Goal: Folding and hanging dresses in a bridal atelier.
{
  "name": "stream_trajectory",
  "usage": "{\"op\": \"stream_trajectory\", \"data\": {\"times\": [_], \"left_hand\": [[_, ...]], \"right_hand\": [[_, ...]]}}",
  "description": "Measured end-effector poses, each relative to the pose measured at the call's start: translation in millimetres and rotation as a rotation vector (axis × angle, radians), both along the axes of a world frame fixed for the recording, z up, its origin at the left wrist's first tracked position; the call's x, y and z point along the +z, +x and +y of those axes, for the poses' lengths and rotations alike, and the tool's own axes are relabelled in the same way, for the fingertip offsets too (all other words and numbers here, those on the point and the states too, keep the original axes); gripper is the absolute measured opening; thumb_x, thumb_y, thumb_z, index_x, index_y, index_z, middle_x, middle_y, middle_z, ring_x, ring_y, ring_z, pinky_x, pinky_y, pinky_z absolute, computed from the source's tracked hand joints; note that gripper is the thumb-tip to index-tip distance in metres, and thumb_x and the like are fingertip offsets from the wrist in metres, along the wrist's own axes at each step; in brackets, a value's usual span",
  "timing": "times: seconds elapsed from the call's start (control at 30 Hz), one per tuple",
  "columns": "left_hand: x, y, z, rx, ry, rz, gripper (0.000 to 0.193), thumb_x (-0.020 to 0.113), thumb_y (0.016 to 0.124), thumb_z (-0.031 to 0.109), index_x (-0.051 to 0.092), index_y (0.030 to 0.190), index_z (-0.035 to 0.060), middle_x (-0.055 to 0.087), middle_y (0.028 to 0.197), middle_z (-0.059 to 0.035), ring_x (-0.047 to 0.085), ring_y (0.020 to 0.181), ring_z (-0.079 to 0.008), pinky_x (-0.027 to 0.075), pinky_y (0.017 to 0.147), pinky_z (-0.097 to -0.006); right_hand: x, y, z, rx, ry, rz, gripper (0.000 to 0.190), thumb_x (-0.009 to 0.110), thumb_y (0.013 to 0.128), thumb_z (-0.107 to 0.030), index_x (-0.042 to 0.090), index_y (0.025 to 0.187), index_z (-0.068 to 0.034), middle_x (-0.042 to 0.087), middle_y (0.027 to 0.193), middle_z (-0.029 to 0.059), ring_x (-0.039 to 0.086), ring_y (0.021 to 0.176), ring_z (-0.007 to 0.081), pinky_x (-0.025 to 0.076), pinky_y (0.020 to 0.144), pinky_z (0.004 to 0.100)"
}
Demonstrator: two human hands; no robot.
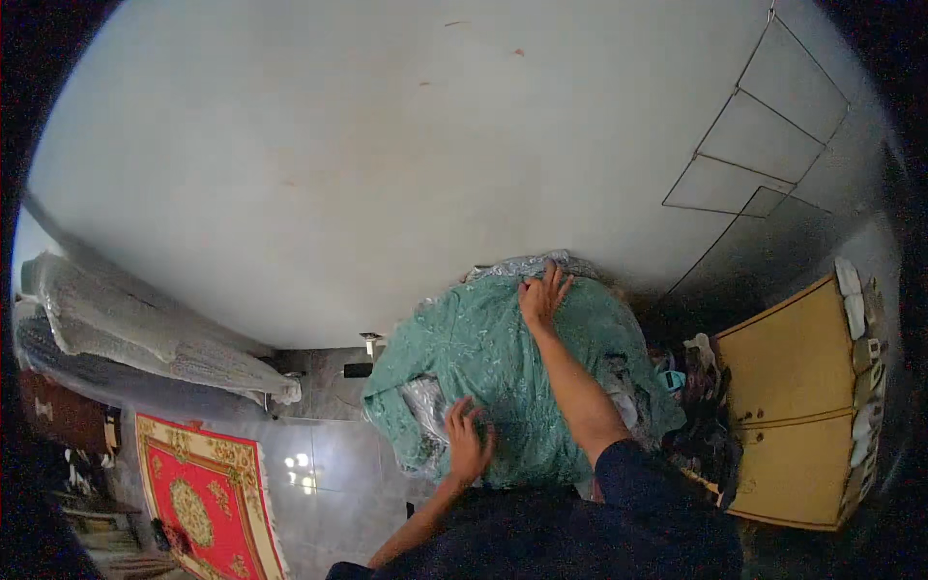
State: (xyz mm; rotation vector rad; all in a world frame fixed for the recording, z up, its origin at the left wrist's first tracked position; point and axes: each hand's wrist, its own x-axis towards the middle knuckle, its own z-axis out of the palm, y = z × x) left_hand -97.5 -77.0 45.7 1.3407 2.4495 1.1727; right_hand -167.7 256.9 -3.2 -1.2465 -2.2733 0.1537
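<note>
A green garment (486, 341) with a light pattern lies spread over a bulky pile, one sleeve out to the left. Near its far edge, my right hand (545, 296) touches the cloth with some fingers raised; whether thumb and forefinger pinch the fabric is unclear. My left hand (467, 442) rests on the near left part, fingers apart. Shiny silvery plastic wrapping (428, 406) shows between the sleeve and the body of the garment. More crinkled wrapping (533, 262) sticks out beyond the far edge, against the wall.
A pale wall (348, 181) rises behind the pile, with a wire rack (768, 123) on it. At right stands a yellow cabinet (790, 362) beside dark clutter (699, 391). A red patterned rug (210, 493) covers floor tiles at left, near plastic-covered long bundles (152, 326).
</note>
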Motion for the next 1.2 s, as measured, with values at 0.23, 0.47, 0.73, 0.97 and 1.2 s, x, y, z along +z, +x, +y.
{"op": "stream_trajectory", "data": {"times": [0.23, 0.47, 0.73, 0.97, 1.2], "left_hand": [[32, -80, 70, 0.073, 0.106, 0.113, 0.039, 0.066, 0.081, 0.01, 0.055, 0.118, 0.0082, 0.051, 0.126, -0.0146, 0.042, 0.124, -0.0388, 0.033, 0.106, -0.0506], [62, -154, 198, -0.098, 0.023, 0.385, 0.024, 0.065, 0.085, 0.017, 0.066, 0.109, 0.0163, 0.06, 0.111, -0.0081, 0.053, 0.111, -0.031, 0.041, 0.096, -0.0473], [49, -195, 304, -0.696, -0.449, 0.685, 0.02, 0.065, 0.085, 0.034, 0.074, 0.086, 0.0157, 0.072, 0.089, -0.0098, 0.069, 0.088, -0.0311, 0.056, 0.073, -0.0453], [30, -205, 326, -0.822, -0.58, 0.328, 0.022, 0.063, 0.084, 0.032, 0.073, 0.097, 0.0183, 0.07, 0.098, -0.0121, 0.065, 0.096, -0.0344, 0.053, 0.082, -0.0498], [23, -223, 331, -0.877, -0.321, 0.295, 0.015, 0.064, 0.083, 0.023, 0.073, 0.088, 0.012, 0.07, 0.09, -0.0136, 0.066, 0.084, -0.0363, 0.053, 0.076, -0.0472]], "right_hand": [[19, 4, -9, -0.018, 0.101, 0.204, 0.013, 0.076, 0.077, -0.023, 0.07, 0.077, -0.012, 0.049, 0.132, 0.0119, 0.035, 0.136, 0.0332, 0.012, 0.115, 0.0643], [44, 31, -20, 0.087, 0.26, 0.34, 0.01, 0.073, 0.082, -0.022, 0.07, 0.082, -0.013, 0.053, 0.133, 0.0061, 0.043, 0.131, 0.03, 0.017, 0.114, 0.0634], [42, 52, -33, 0.11, 0.315, 0.3, 0.012, 0.071, 0.085, -0.026, 0.075, 0.086, -0.015, 0.054, 0.132, 0.0047, 0.047, 0.128, 0.0282, 0.018, 0.114, 0.0611], [52, 53, -32, 0.104, 0.279, 0.335, 0.016, 0.07, 0.086, -0.026, 0.075, 0.084, -0.012, 0.055, 0.129, 0.0059, 0.049, 0.124, 0.0298, 0.022, 0.113, 0.0612], [56, 43, -9, 0.201, 0.29, 0.376, 0.014, 0.07, 0.086, -0.026, 0.073, 0.085, -0.012, 0.055, 0.126, 0.0078, 0.05, 0.121, 0.0307, 0.025, 0.111, 0.0629]]}}
